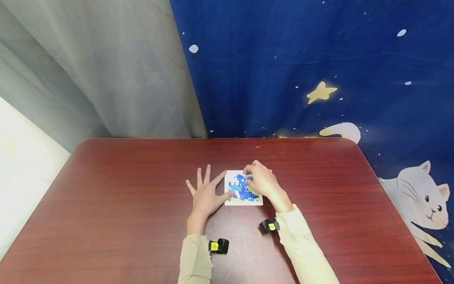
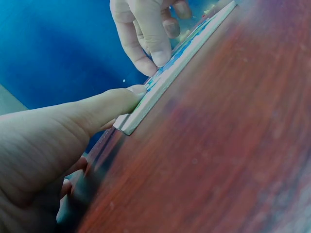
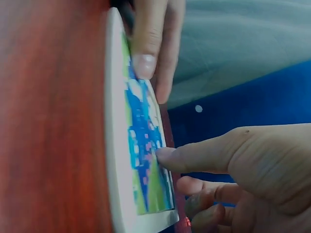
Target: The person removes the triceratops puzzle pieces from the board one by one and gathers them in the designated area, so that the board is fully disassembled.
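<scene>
Grey curtain [image 1: 117, 71]: hanging in folds, upper left, behind the table.
Table [image 1: 117, 221]: reddish-brown wood grain, rounded far corners, spanning most of the width.
Left sleeve [image 1: 195, 258]: pale cream, reaching the wrist.
Left hand [image 1: 205, 197]: relaxed, grasping nothing, fingers spread; thumb pressed on the picture near its left side, index fingertip at the upper-left corner of the panel, the other fingers to the left of it.
Left wrist device [image 1: 218, 246]: black, yellow label, at the inner side of the cuff.
White-bordered picture panel [image 1: 242, 193]: thin, square-looking, flat on the table between the hands; blue figure with pink spots, green areas; right part covered in the head view.
Red mark [image 1: 257, 147]: tiny, near the table's far edge.
Right hand [image 1: 265, 181]: over the panel's right part, fingers bent, thumb tip touching the picture; whether it pinches anything cannot be told.
Right wrist device [image 1: 268, 226]: black, yellow label, beside the cuff.
Right sleeve [image 1: 306, 248]: pale cream.
Dark blue curtain [image 1: 248, 79]: white dots, yellow star [image 1: 320, 92], pale crescent [image 1: 342, 129], white cat [image 1: 422, 197] at far right.
</scene>
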The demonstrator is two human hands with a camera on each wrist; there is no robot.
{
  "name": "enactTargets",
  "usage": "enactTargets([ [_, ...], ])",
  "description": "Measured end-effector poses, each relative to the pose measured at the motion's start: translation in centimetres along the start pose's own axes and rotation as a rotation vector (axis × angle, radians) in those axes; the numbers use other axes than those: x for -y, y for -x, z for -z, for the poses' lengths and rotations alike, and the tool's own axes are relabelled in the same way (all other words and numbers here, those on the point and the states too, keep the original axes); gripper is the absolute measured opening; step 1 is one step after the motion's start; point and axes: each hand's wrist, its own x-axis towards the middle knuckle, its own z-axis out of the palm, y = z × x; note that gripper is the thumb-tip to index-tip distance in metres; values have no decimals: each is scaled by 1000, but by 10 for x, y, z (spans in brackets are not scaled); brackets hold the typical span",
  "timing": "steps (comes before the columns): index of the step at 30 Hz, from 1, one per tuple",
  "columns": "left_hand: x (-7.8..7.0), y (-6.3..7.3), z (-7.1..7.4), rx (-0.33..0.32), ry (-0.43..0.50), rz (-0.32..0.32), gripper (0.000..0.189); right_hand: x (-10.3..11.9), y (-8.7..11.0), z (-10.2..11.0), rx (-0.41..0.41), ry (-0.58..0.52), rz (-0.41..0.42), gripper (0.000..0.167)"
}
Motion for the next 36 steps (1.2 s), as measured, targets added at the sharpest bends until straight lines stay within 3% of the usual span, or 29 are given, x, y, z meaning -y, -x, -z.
enactTargets([
  [16, 3, -2, 1, 12, -2, 19, 70, -2, -17, 10, 174, -86, 19, 21],
  [36, 2, -1, -3, 4, 11, 17, 69, 0, -15, 11, 191, -68, -21, 22],
])
